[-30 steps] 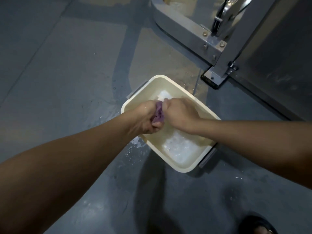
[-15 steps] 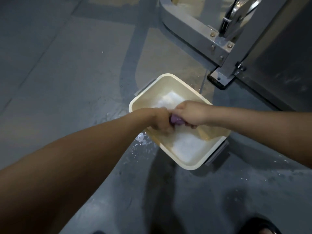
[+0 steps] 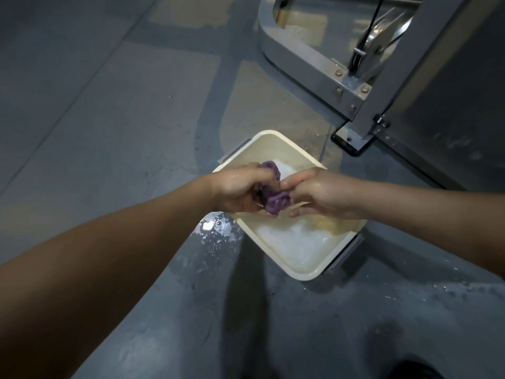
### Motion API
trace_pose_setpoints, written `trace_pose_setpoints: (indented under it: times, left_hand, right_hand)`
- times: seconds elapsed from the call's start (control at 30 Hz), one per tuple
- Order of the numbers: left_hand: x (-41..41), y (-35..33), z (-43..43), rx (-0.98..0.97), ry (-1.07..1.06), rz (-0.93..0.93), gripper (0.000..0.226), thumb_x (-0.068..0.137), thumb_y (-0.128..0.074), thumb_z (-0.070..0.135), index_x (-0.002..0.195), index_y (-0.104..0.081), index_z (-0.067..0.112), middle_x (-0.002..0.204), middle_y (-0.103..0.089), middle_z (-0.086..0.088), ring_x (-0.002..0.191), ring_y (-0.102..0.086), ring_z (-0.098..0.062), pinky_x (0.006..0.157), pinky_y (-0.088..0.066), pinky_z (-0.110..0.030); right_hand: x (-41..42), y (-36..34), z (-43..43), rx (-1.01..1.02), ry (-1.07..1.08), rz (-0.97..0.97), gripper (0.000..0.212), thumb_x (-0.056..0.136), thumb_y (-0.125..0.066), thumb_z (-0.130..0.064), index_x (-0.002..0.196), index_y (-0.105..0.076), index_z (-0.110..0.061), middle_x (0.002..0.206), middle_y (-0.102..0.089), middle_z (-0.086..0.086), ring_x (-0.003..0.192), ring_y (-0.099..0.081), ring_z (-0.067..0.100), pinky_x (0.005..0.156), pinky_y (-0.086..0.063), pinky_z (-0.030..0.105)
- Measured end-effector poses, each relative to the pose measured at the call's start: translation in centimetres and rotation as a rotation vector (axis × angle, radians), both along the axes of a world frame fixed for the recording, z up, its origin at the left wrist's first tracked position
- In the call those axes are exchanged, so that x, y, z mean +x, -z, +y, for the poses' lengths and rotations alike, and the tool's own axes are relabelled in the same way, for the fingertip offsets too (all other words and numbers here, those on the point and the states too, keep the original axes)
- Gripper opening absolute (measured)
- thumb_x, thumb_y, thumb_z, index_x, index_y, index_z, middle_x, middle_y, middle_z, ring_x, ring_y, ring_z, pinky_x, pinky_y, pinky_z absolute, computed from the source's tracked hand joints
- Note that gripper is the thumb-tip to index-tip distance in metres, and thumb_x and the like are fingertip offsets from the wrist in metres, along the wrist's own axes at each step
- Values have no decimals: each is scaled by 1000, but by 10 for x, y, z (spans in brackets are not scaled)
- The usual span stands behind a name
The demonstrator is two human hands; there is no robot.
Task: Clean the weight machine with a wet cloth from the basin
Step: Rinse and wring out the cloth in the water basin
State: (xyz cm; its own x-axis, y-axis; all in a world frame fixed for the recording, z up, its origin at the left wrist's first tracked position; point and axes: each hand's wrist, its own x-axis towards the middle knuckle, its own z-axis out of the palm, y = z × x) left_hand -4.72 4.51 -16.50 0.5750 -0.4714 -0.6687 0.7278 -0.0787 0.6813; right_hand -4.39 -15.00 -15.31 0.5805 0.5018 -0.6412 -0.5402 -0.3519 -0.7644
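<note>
A cream rectangular basin (image 3: 276, 138) with soapy water sits on the grey floor. Over its near-left part I hold a twisted purple cloth (image 3: 273, 199). My left hand (image 3: 240, 191) grips the cloth's left end, with a fold sticking up behind the fingers. My right hand (image 3: 319, 195) pinches the cloth's right end with its fingertips. Both hands are wet. The grey steel frame of the weight machine (image 3: 314, 69) stands behind the basin at the upper right, with a pulley and cable.
Water is splashed on the floor (image 3: 216, 228) left of the basin. The machine's foot plate (image 3: 349, 143) lies close to the basin's far right corner. A dark shoe tip (image 3: 420, 370) shows at the bottom right.
The hands were wringing the cloth tightly, pressed together; now they have eased apart and more of the twisted cloth shows between them. The view has shifted slightly.
</note>
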Motion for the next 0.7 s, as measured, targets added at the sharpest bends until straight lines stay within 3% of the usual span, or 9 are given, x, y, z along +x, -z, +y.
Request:
trace_pose_setpoints:
  times: [0.07, 0.17, 0.23, 0.37, 0.47, 0.53, 0.63, 0.7]
  left_hand:
    - [-2, 3, 5, 65, -3, -21, 24, 93, -50, -7, 108, -51, 13, 102, -61, -19, 92, -63, -31, 77, -58, -38]
    - [-1, 0, 7, 93, 8, -30, 29, 97, -45, -10, 116, -53, 10, 104, -66, -16, 94, -64, -26, 69, -52, -30]
    - [1, -4, 6, 39, 23, 9, 27, 101, -46, -6, 124, -55, 5, 109, -66, -16, 94, -67, -23, 73, -56, -27]
    - [5, -8, -1, -4, -43, 39, 31, 102, -55, 1, 133, -54, -5, 115, -68, -17, 102, -70, -24, 94, -57, -31]
    - [6, -8, -3, 11, -28, 49, 33, 104, -55, 9, 130, -55, -12, 116, -68, -25, 107, -69, -36, 98, -56, -39]
    - [6, -8, -2, -8, -38, 78, 38, 105, -54, 15, 132, -54, -12, 120, -66, -29, 111, -67, -42, 101, -54, -45]
    - [9, -8, -1, 11, -95, 115, 40, 106, -49, 30, 126, -61, -3, 126, -66, -26, 113, -67, -34, 100, -56, -45]
    - [10, -7, -1, 5, -141, 162, 52, 107, -42, 43, 115, -66, -3, 115, -71, -24, 103, -72, -30, 92, -61, -41]
  right_hand:
    - [5, -3, -1, -34, 33, -36, 39, 95, -36, 14, 111, -68, -1, 105, -73, 22, 87, -73, 26, 78, -64, 36]
    - [9, 4, -8, -372, -220, -617, 33, 94, -53, -4, 122, -59, -20, 118, -64, 3, 88, -67, 11, 85, -60, 35]
    - [7, 12, -12, -428, -469, -849, 58, 88, -64, -20, 142, -46, -29, 129, -51, -3, 101, -59, 7, 91, -51, 28]
    - [5, 14, -7, -264, -408, -847, 74, 78, -84, -37, 140, -49, -18, 126, -55, 0, 110, -57, 10, 97, -50, 30]
    - [12, 11, -6, -319, -363, -767, 112, 74, -88, -49, 161, -25, -18, 135, -42, -11, 121, -50, 2, 102, -40, 18]
    - [16, 12, -8, -385, -420, -852, 107, 72, -88, -53, 157, -34, -18, 133, -46, -4, 123, -50, 10, 102, -39, 21]
    - [16, 17, -9, -378, -495, -922, 84, 68, -87, -58, 136, -52, -23, 116, -50, -1, 107, -53, 12, 94, -46, 26]
    - [11, 21, -9, -378, -488, -960, 71, 73, -84, -53, 131, -57, -22, 111, -51, -1, 102, -53, 12, 89, -46, 25]
